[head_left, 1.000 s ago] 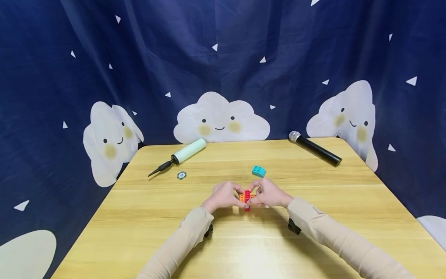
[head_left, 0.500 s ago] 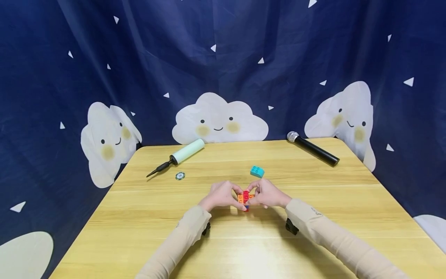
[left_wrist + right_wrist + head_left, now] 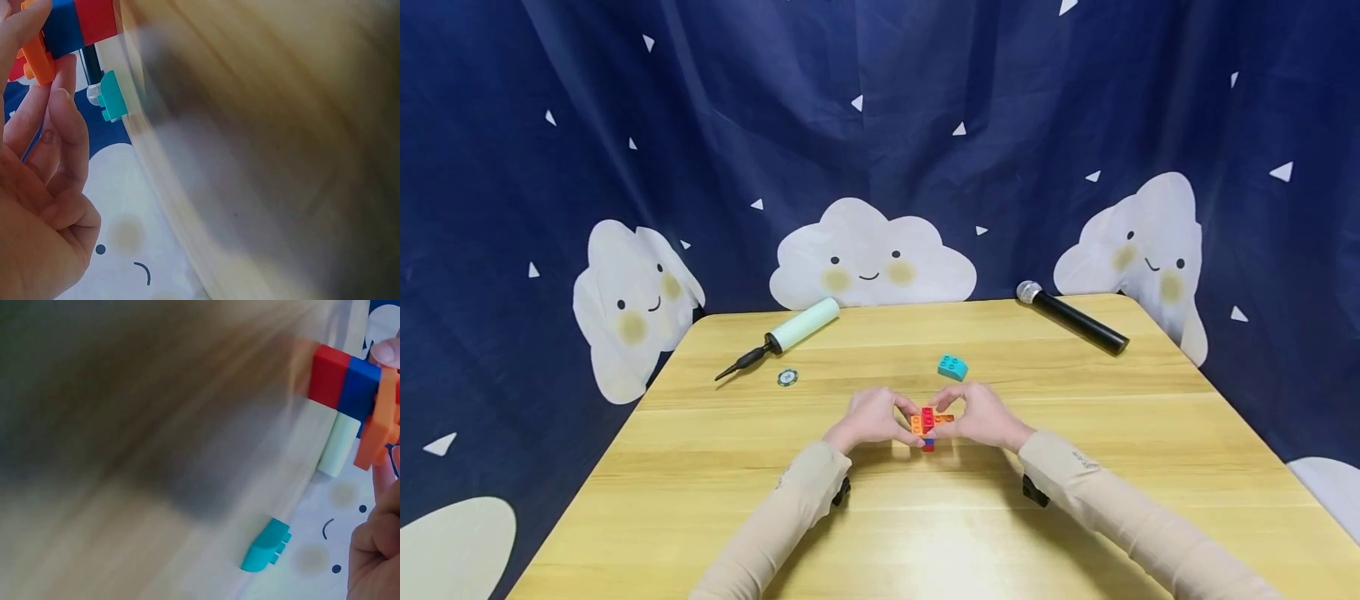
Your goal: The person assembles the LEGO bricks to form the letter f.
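A small stack of toy building bricks sits between both hands in the head view: a red brick on top, orange brick pieces jutting out to both sides, then a blue brick, with another red brick lowest. My left hand pinches the stack's left side, thumb on the near side and fingers on the far side. From the right, my right hand holds the stack with bent thumb and index finger around its right side. The wrist views cut off part of the stack; fingertip contact is partly hidden.
A teal brick lies just behind the hands. Farther left are a poker chip and a pale green hand pump with a black end. A black microphone lies at the wooden table's back right.
My right hand has shifted slightly to the right and its fingers have spread a little, showing more of the orange piece. The left hand stays on the stack.
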A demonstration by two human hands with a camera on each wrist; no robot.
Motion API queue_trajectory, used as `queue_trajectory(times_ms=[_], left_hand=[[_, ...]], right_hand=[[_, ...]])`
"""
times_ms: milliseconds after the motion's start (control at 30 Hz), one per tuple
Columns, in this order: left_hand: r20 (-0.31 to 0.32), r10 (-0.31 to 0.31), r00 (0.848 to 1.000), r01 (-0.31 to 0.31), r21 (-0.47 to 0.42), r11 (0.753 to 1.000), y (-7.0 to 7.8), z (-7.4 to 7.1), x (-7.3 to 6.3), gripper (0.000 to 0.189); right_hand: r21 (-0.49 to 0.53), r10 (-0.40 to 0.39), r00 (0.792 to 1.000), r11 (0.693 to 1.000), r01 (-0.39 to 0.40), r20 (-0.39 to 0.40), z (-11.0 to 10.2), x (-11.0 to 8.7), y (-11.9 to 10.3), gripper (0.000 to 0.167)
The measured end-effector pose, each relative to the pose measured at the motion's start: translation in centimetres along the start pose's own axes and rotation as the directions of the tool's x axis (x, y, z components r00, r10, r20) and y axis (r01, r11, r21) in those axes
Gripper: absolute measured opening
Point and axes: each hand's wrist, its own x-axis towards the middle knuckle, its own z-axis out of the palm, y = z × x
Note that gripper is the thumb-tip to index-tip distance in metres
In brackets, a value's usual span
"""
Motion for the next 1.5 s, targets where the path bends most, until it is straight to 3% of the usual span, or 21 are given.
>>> queue_trajectory(times_ms=[400,867,1133,1500], left_hand=[[0.003,-0.014,1.000,0.014,-0.036,0.999,-0.3,0.3,-0.1,0.044],[0.011,-0.014,1.000,0.014,-0.034,0.999,-1.1,-0.5,-0.4,0.034],[0.017,-0.024,1.000,0.026,-0.066,0.997,-0.6,-0.2,-0.1,0.041],[0.009,-0.035,0.999,0.035,-0.035,0.999,0.0,-0.2,0.3,0.043]], right_hand=[[0.212,-0.014,1.000,0.977,0.009,0.023,1.6,0.1,0.9,0.026],[0.222,-0.012,1.000,0.975,0.008,0.017,2.8,1.3,0.4,0.028],[0.205,-0.018,1.000,0.979,0.017,0.001,2.1,0.6,0.6,0.030],[0.199,0.018,1.000,0.980,-0.020,0.011,1.7,0.4,1.1,0.028]])
